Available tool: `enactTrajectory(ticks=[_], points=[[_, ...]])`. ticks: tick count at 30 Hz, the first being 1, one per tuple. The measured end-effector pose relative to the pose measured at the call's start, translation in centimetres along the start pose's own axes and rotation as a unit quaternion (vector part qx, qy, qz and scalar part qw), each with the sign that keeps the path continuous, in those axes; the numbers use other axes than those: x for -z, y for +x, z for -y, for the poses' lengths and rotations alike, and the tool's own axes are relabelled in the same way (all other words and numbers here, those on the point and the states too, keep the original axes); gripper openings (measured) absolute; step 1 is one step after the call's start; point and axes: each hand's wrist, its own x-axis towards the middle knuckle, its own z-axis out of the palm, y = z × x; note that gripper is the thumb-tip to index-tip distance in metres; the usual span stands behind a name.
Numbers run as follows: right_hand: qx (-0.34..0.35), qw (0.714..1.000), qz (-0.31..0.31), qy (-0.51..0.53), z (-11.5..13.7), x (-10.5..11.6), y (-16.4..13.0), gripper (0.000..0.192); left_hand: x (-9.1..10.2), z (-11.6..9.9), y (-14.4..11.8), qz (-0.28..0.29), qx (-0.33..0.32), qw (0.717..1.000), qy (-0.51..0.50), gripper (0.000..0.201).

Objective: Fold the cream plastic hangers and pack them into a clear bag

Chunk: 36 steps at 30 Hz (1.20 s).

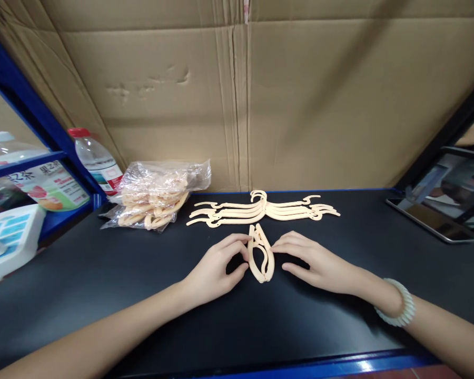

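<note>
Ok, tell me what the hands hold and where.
Both hands pinch one folded cream plastic hanger lying on the black table: left hand on its left edge, right hand on its right.

A small cream plastic hanger [260, 253], folded so its two arms lie together in a narrow loop, rests flat on the black table. It sits near the middle, pointing away, rounded end nearest. The left hand [215, 268] pinches its left edge and the right hand [312, 261] touches its right edge.
</note>
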Motion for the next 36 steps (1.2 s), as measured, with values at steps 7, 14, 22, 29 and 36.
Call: enactTrajectory(ticks=[7,14,22,29,36], points=[[-0.006,1.000,-0.019,-0.022,-1.0,0.3,-0.2,0.028,0.6,0.9,0.2,-0.014,-0.010,0.999,0.044,0.019],[-0.061,0.985,-0.069,-0.143,-5.2,3.4,-1.4,0.021,1.4,2.0,0.4,0.033,-0.037,0.995,0.088,0.019],[-0.107,0.960,-0.136,-0.221,-9.0,4.5,-2.6,0.028,1.7,2.0,0.4,0.045,-0.058,0.992,0.105,0.021],[-0.086,0.955,-0.119,-0.258,-9.5,3.2,-1.7,0.025,1.6,2.0,0.4,0.032,-0.060,0.990,0.122,0.022],[-0.093,0.954,-0.139,-0.248,-9.6,3.0,-1.4,0.014,1.3,1.8,0.4,-0.005,-0.045,0.996,0.078,0.019]])
